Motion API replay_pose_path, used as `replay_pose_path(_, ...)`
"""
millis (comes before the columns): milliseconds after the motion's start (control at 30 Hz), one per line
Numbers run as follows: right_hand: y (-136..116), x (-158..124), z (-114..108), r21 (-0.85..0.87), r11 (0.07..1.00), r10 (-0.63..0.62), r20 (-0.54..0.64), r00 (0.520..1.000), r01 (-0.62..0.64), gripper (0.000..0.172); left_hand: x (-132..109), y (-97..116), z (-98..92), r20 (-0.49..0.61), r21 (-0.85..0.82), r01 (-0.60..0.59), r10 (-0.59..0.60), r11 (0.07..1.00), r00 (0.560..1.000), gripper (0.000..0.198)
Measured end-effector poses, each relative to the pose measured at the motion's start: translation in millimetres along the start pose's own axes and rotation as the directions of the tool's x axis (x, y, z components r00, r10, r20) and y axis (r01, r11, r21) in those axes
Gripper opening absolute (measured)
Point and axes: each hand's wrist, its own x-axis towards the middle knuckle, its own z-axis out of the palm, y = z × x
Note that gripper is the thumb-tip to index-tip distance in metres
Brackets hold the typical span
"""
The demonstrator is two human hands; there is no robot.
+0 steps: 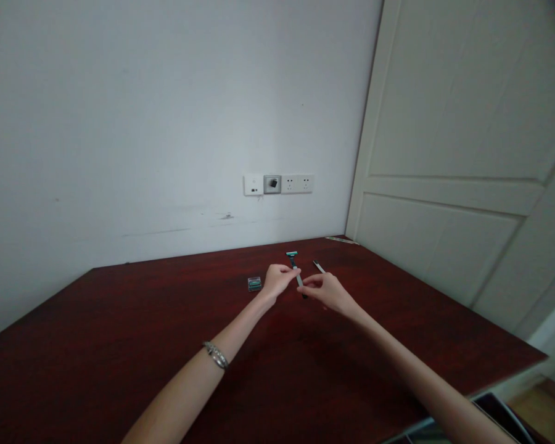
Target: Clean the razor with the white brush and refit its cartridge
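Head view shows us holding a slim silver-and-black razor with a green head over the dark-red wooden tabletop, our left hand pinching it higher and our right hand lower down, fingers narrowed, presumably to steady it.

Razor handle: smooth, metallic-looking. Blade case: clear, glossy plastic. Counter: wood-look surface — smooth, low sheen. Bracelet: shiny metal. Sockets: smooth plastic. Wall: matt — lightly scuffed.

Free room over the tabletop left of the small case; razor in the way, wall beyond.
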Motion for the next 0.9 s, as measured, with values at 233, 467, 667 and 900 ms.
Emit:
replay_pose_path(233,13.9,4.0,-8.8,-0.246,0.967,-0.119,-0.209,0.971,0.065,0.024,9.8,1.6,27.3,-0.038,0.037,-0.148,0.149,0.988,0.988,0.037)
replay_pose_path(467,57.2,28.4,-55.2,-0.376,0.926,-0.088,-0.281,0.956,-0.025,0.023,7.2,-8.9,-9.1,0.096,0.238,-0.275,0.259,0.931,0.961,0.030)
replay_pose_path(667,105.5,53.0,-78.8,-0.518,0.841,0.012,-0.272,0.962,-0.157,0.021,13.3,-36.2,-80.4,0.130,0.683,-0.363,0.383,0.634,0.914,0.022)
replay_pose_path(900,129.9,69.8,-76.8,-0.572,0.793,0.090,-0.228,0.970,-0.208,0.014,24.1,-72.8,-119.4,0.322,0.639,-0.410,0.258,0.651,0.911,0.047)
